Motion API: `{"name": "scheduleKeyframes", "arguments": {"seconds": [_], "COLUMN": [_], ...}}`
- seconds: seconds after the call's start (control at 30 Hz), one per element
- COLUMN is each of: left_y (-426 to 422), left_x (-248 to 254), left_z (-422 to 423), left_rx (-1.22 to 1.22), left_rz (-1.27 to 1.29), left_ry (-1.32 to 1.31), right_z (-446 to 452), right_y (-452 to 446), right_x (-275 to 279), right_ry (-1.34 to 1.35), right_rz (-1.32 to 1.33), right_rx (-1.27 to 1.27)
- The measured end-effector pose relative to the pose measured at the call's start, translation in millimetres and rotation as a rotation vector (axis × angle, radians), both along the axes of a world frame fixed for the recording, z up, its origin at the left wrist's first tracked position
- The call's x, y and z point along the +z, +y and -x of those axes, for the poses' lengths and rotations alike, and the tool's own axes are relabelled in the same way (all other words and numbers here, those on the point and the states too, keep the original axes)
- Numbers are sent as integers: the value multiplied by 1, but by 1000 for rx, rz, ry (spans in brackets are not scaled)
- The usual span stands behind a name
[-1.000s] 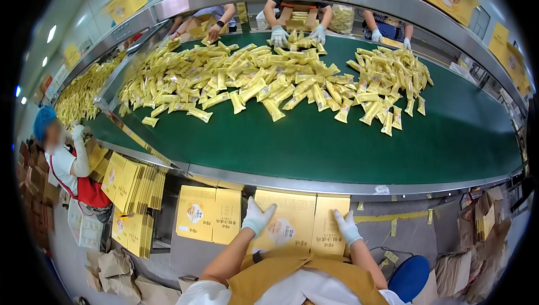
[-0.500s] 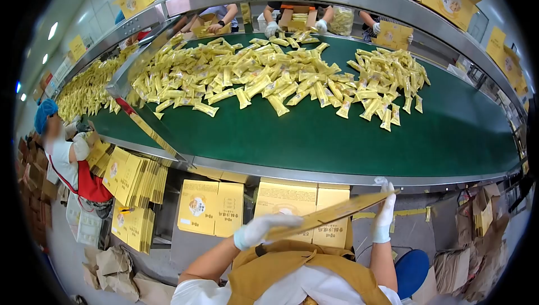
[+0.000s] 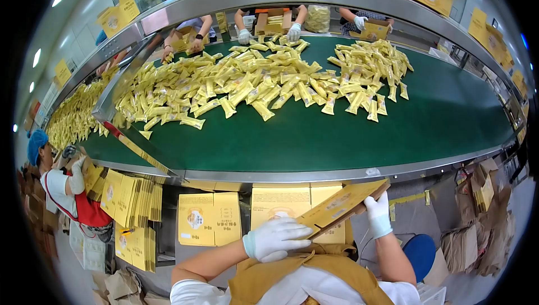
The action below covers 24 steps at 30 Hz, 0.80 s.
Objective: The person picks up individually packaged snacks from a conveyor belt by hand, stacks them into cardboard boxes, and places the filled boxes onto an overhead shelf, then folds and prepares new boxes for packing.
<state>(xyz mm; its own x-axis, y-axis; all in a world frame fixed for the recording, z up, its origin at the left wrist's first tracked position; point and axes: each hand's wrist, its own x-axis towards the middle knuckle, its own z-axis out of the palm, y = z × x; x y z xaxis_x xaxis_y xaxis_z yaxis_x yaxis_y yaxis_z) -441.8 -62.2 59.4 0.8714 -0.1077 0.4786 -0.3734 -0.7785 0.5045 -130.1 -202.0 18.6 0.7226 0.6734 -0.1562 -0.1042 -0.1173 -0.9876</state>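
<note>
Down at the bottom of the frame, over a mustard apron (image 3: pixel 261 276), both grips are busy! The left grip (image 3: pixel 276 239), white-gloved, grasps the lower-left end of a yellow carton (image 3: pixel 343 205), fingers laid across it; the right grip (image 3: pixel 378 212) clasps its right end. The carton sits right of lower centre, tilted up to the right, a brown inner edge showing underneath. Just beyond it, flat cartons (image 3: pixel 281 199) lie partly covered, with another flat stack (image 3: pixel 196 221) to the left. A blue stool (image 3: pixel 419 254) stands lower right.

Out at the left edge, a person in a red apron (image 3: pixel 95 209) works beside bundled cartons (image 3: pixel 129 198). Across the middle, the green conveyor (image 3: pixel 281 142) carries a great heap of yellow packets (image 3: pixel 247 83)! And at the top, a co-worker's gloved hands (image 3: pixel 245 36) flank an open box (image 3: pixel 274 21).
</note>
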Motion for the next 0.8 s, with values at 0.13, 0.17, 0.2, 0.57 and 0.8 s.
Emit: {"name": "scheduleKeyframes", "arguments": {"seconds": [0.13, 0.17, 0.2, 0.57, 0.8], "left_y": [6, 9, 12, 26, 29], "left_x": [38, 37, 33, 6, 31], "left_z": [-4, -4, -3, -51, -34], "left_rx": [41, 38, 38, 132, 744], "left_rz": [-273, -275, -274, -590, -313], "left_ry": [-123, -82, -39, 583, 258], "right_z": [-3, 0, 13, 57, 47], "right_y": [4, 6, 9, 55, 20], "right_x": [22, 37, 73, 90, 55], "right_ry": [-294, -411, -712, -1070, -803], "right_rz": [35, 103, 351, 353, 186], "right_rx": [236, 297, 386, 1385, 876]}}
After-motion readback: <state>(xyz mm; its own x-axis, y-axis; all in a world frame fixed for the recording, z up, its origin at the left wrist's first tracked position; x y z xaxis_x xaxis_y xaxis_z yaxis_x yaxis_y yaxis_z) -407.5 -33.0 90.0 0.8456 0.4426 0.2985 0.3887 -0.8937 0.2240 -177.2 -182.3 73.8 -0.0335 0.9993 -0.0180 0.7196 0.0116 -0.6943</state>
